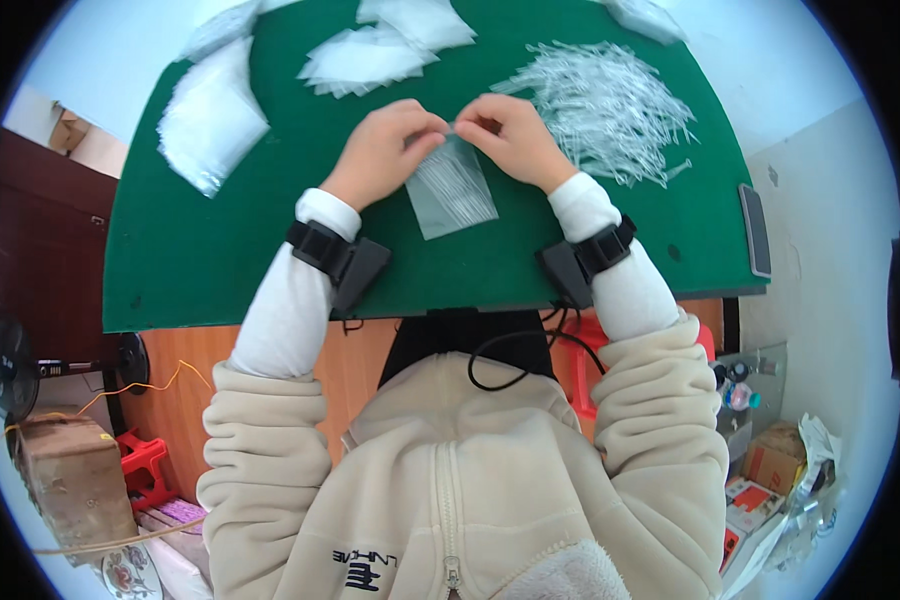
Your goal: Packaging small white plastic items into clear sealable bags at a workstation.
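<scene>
Both forearms [290,305] converge forward over the green surface [360,285]. The clear bag [452,195] sits centrally, far edge pinched by the left hand [385,152] and right hand [520,143], each grip closed, fingertips nearly meeting.

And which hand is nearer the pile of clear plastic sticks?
Right. The right hand is by the left edge of the pile; the left hand is farther left, at the far end of a bag.
</scene>
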Tool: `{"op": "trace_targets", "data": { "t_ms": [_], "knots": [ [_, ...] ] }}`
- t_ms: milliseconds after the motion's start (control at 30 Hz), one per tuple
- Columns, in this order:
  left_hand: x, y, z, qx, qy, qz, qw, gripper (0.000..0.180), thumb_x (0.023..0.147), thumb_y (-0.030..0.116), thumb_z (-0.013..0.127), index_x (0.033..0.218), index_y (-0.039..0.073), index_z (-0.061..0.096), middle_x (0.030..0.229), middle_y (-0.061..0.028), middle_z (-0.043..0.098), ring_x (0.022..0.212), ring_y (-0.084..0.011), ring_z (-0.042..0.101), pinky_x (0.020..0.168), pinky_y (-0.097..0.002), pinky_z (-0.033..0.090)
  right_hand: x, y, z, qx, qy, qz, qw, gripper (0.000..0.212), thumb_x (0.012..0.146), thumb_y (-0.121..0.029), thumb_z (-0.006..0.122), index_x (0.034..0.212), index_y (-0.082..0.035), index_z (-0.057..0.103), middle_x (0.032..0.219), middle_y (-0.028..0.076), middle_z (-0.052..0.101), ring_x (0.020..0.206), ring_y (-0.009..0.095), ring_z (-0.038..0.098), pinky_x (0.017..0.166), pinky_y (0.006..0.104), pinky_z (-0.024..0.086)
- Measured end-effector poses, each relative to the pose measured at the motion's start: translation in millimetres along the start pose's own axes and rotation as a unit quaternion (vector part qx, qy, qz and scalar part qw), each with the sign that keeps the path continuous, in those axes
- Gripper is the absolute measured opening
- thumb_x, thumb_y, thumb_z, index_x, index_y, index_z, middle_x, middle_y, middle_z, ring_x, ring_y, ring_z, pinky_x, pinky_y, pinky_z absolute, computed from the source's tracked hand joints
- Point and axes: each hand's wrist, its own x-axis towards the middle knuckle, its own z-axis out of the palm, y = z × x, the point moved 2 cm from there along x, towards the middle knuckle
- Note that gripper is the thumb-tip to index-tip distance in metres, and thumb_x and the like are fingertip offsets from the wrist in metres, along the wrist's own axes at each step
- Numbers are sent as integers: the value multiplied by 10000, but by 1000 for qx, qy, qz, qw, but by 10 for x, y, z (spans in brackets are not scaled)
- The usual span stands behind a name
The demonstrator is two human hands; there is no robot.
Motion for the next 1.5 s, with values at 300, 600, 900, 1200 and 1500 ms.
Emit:
{"op": "trace_targets", "data": {
  "t_ms": [300,600,900,1200,1500],
  "knots": [
    [-84,-75,-54,-103,30,-116,987,108,788,98,645,846,7,644,725,-56,577,622,-129,538,568,-269,429,-56,5,-11,-16,20,37,999,90,781,-83,637,778,1,604,685,57,537,588,132,490,552,260,410],
    [-80,-175,-90,-114,45,-153,981,110,771,107,665,820,9,656,702,-42,579,613,-112,537,559,-261,430,-19,-16,-81,-88,35,66,993,88,749,-128,642,761,-42,632,707,77,568,677,239,554,619,332,443],
    [-57,29,5,-46,17,-54,997,79,745,81,670,778,11,657,698,-79,572,607,-171,558,560,-276,437,-10,-121,46,-88,-16,-55,995,81,728,-139,645,742,-61,631,729,67,587,724,262,561,659,358,452],
    [-72,-53,-30,-66,48,-107,991,98,750,94,667,786,4,661,709,-77,589,634,-158,576,589,-261,452,19,-31,-90,-101,-13,17,995,89,728,-140,642,723,-52,631,724,85,598,721,263,572,649,358,454],
    [-83,-88,-46,-113,30,-133,984,121,743,128,671,784,15,655,689,-92,587,611,-184,569,568,-282,452,-13,-41,-109,-102,10,18,995,85,721,-126,642,706,-46,616,711,91,578,702,269,563,637,363,451]
  ]
}}
